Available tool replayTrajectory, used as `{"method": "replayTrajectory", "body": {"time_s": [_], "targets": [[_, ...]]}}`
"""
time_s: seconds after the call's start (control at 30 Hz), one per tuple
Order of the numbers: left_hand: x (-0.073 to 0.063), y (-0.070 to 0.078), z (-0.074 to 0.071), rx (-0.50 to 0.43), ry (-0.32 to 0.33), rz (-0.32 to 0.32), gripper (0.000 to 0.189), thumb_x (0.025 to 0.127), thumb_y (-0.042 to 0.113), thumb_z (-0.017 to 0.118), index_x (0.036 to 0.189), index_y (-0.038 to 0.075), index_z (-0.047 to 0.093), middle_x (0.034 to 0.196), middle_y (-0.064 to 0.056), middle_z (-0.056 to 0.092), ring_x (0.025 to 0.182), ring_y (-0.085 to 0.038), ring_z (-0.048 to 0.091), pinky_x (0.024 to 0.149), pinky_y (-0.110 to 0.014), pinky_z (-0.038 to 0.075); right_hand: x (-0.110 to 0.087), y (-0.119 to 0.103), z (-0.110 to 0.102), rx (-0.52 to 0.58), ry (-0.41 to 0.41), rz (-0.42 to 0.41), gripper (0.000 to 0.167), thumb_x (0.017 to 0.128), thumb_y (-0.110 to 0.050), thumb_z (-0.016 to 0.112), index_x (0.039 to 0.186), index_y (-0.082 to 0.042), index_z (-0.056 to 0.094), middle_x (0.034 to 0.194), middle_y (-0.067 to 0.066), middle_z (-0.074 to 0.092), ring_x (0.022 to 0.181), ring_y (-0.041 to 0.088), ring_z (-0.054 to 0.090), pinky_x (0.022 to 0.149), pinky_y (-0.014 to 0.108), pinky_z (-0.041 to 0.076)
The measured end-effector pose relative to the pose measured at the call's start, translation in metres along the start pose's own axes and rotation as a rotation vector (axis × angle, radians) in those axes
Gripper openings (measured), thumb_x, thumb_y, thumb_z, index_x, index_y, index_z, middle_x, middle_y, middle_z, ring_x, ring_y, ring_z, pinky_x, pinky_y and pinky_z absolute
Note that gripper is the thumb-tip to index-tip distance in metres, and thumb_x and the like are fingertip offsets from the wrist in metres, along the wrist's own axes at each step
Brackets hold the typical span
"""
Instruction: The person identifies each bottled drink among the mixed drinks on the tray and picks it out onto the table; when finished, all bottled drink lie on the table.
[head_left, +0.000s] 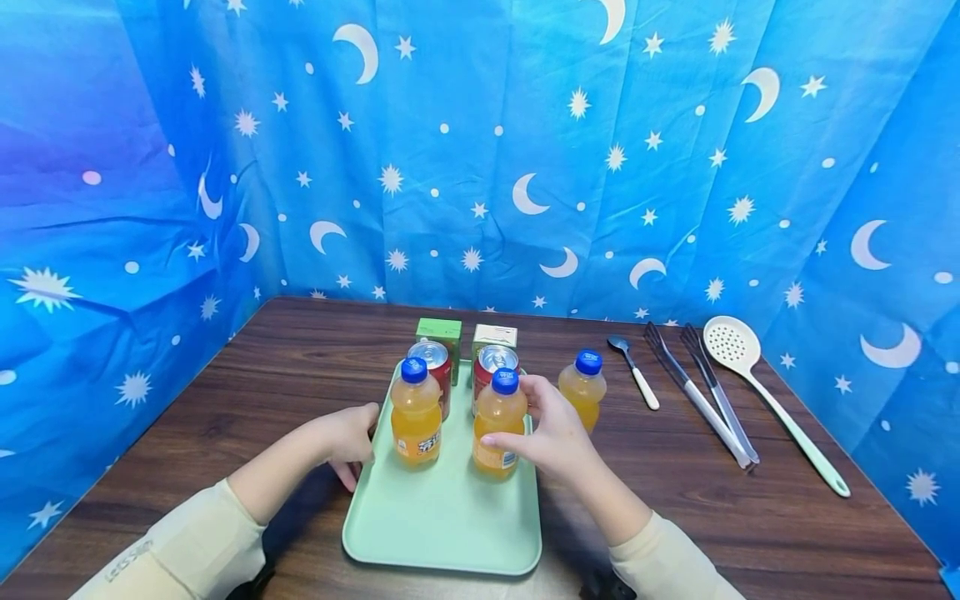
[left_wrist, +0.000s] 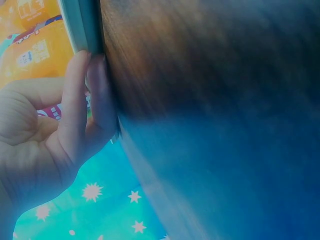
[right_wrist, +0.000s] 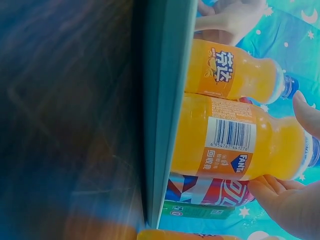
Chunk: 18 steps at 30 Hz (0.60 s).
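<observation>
A pale green tray (head_left: 442, 525) lies on the table, and my left hand (head_left: 348, 442) holds its left rim with bent fingers. In the left wrist view, fingertips (left_wrist: 97, 70) press against the tray's side. My right hand (head_left: 558, 429) grips an orange drink bottle (head_left: 498, 425) with a blue cap, thumb in front and fingers around the far side. This bottle stands upright at the tray's right. Beside it, to the left, is a matching bottle (head_left: 416, 421). Behind them stand two red drink cans (head_left: 448, 383) (head_left: 483, 383), partly hidden.
Two small cartons, one green (head_left: 441, 327) and one white-topped (head_left: 495, 336), stand at the tray's far end. Right of the tray is a third orange bottle (head_left: 581, 392). Farther right lie a spoon (head_left: 637, 375), tongs (head_left: 705, 400) and a slotted skimmer (head_left: 780, 408). A blue curtain (head_left: 480, 150) hangs behind.
</observation>
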<state>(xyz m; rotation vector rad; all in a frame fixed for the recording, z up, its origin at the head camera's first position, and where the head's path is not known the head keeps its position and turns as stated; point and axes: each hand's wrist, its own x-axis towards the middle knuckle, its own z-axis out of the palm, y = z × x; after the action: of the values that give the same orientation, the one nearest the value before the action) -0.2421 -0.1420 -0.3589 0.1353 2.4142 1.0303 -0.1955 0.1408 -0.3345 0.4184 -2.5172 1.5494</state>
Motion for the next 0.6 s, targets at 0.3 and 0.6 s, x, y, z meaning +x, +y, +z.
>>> {"method": "replayTrajectory", "body": {"time_s": [0.3,0.6], "targets": [[0.0005,-0.0003,0.0000,0.002,-0.003,-0.004,0.042,0.072,-0.020,0.057,0.105,-0.001,0.040,0.086,-0.017,0.051,0.058,-0.029,0.061,0.047,-0.038,0.056,0.0015,0.0030,0.0027,0.012,-0.002,0.004,0.069,0.066,-0.024,0.086,0.123,-0.011,0.049,0.114,-0.001,0.059,0.109,0.019,0.057,0.093,0.044,0.049],[0.0002,0.0003,0.0000,-0.006,-0.003,-0.004,0.041,0.073,-0.019,0.058,0.105,-0.001,0.039,0.087,-0.017,0.051,0.058,-0.029,0.061,0.047,-0.039,0.056,0.0032,0.0050,0.0046,-0.002,0.025,0.004,0.063,0.068,-0.022,0.085,0.120,-0.010,0.051,0.111,0.001,0.060,0.106,0.019,0.058,0.092,0.044,0.049]]}}
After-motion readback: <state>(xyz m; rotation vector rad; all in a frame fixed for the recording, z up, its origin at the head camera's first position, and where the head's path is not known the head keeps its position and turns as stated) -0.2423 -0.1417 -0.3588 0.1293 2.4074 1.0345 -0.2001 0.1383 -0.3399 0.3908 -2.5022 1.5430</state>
